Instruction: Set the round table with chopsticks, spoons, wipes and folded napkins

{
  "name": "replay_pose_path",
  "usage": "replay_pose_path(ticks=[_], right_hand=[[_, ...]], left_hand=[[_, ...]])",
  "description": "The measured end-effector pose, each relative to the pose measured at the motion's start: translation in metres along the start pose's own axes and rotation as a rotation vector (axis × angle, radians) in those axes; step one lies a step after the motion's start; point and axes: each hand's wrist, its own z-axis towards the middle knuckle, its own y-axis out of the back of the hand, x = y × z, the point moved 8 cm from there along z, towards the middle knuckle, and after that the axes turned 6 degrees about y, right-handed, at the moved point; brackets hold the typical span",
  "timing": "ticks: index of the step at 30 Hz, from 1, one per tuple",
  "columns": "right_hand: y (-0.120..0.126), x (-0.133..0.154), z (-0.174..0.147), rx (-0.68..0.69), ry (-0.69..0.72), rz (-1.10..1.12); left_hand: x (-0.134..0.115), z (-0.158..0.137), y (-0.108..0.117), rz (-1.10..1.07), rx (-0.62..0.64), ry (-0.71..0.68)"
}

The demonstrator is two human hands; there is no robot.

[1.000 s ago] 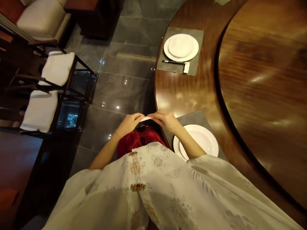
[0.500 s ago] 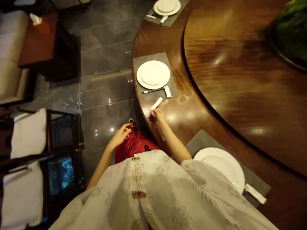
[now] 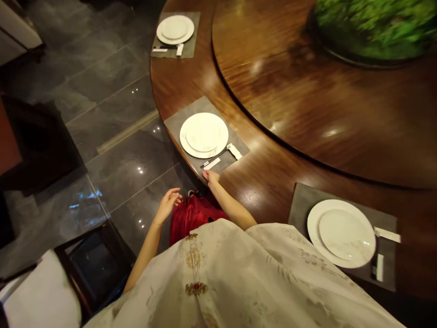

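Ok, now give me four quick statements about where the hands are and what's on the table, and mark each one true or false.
1. The right hand is at the near end of the white strip. True.
2. The left hand holds a plate. False: it is off the table, with nothing showing in it.
3. The dark chopsticks beside that strip lie between it and the stacked plates. True.
4. The greenery stands on the floor. False: it is on the round middle part of the table.
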Motion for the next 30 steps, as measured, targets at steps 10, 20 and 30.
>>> replay_pose_path(ticks=[10,20,30], right_hand=[[0.052,0.042,-0.017,0.01,-0.036,0.008],[0.433,0.266,0.092,-0.493,0.246,0.367],[0.636,0.358,0.165,-0.8,0.248,0.559]], left_hand=[[-0.089,0.065,-0.132,0.152,0.405,-0.119],[-0.103,0.062,-0.365,0.259,0.633,-0.089],[-0.012,0.116,-0.511,0.321,0.677,0.188]])
